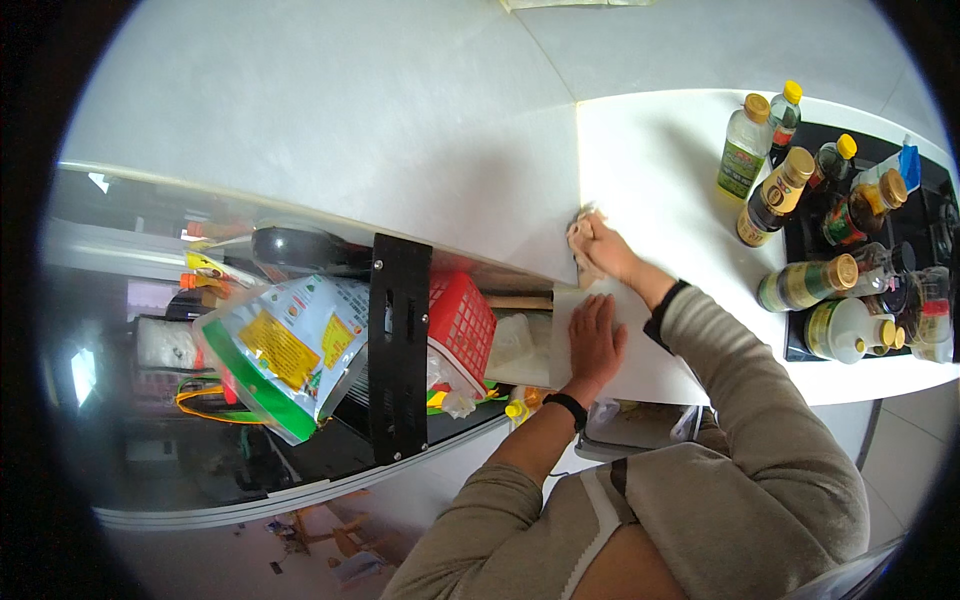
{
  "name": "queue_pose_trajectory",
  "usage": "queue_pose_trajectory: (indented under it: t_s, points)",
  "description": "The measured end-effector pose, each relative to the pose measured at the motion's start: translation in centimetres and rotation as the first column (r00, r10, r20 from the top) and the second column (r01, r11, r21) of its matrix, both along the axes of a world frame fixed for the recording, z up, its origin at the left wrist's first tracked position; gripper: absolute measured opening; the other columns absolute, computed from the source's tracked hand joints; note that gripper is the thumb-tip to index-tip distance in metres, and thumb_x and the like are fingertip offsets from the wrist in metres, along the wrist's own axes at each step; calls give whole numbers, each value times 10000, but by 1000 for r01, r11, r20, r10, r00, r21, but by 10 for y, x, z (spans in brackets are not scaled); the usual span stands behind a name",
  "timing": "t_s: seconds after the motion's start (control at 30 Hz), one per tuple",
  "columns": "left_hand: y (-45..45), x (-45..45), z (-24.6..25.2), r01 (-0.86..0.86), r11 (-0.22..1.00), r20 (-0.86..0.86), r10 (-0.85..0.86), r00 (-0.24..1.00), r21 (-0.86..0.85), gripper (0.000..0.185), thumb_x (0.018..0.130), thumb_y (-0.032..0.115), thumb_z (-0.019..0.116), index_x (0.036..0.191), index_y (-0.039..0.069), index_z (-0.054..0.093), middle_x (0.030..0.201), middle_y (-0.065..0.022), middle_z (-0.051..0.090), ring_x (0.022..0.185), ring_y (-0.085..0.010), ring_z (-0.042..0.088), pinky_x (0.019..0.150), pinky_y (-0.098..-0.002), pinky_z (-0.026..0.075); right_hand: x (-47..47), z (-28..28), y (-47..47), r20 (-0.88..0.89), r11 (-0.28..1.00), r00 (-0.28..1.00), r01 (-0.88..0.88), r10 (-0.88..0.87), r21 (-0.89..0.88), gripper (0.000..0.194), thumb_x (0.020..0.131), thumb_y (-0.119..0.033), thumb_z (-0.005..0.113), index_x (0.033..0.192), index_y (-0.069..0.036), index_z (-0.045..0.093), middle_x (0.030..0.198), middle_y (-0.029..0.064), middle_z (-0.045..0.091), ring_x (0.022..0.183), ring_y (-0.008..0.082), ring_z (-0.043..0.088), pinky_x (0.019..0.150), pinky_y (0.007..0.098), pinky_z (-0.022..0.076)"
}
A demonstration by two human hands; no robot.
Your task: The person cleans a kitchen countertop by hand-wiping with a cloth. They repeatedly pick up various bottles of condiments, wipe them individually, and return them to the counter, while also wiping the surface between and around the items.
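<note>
My right hand (611, 251) is closed on a crumpled, pale beige cloth (581, 236), which it presses at the corner where the white countertop (652, 187) meets the grey wall. My left hand (595, 337) lies flat, with nothing in it, on the white surface near the counter's left end. Both wrists wear black bands. Part of the cloth is hidden beneath my right fingers.
Several sauce and oil bottles (776, 196) stand to the right, on the counter and a black glass hob (799, 330). Leftwards are a red plastic basket (463, 330), a black slotted metal panel (403, 349) and a printed plastic bag (300, 345). A bin (637, 435) sits below the counter edge.
</note>
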State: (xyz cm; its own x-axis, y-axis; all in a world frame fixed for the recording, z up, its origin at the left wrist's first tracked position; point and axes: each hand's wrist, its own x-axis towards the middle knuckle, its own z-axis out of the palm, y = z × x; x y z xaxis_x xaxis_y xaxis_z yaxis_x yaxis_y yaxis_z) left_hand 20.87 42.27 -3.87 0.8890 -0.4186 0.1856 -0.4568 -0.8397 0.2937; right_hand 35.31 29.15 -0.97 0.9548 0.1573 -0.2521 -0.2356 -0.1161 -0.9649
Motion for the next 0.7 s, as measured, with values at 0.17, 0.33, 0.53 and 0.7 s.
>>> queue_pose_trajectory:
  t_s: [0.17, 0.33, 0.53, 0.7]
  points:
    - [0, -2, -1, 3, 1000, 19, -3, 1000, -21, 566, 941, 288, 547, 1417, 17, 405, 1384, -179, 432, 1366, -361, 347, 1146, -535, 241, -13, -3, 3, 99, 998, 995, 16, -11, -55, 290, 972, -256, 525, 1182, -59, 491, 995, 205, 671, 950, 349, 663, 846, 422, 501]
    - [-1, -1, -2, -19, 997, -38, 23, 999, 80, 568, 938, 276, 554, 1419, 14, 403, 1364, -175, 437, 1350, -358, 361, 1140, -531, 252, -45, -15, 9, 160, 999, 987, -12, 18, -37, 284, 960, -235, 548, 1165, -47, 493, 1066, 225, 645, 1009, 352, 637, 886, 437, 478]
    - [0, -2, 0, -8, 999, -7, 8, 1000, -47, 564, 917, 235, 583, 1413, 27, 415, 1366, -167, 431, 1350, -362, 357, 1133, -534, 255, 25, 9, 3, -93, 995, 994, 63, -56, 75, 328, 994, -269, 505, 1265, -94, 450, 1040, 182, 654, 939, 333, 652, 851, 421, 490]
    - [7, 0, -6, 26, 999, -24, -26, 999, -18, 623, 908, 259, 598, 1454, 45, 388, 1432, -160, 416, 1355, -346, 371, 1129, -514, 261, -20, 63, 43, 112, 923, 964, 194, -243, 332, 403, 1020, -205, 501, 1370, -86, 342, 1066, 137, 595, 964, 228, 573, 868, 340, 463]
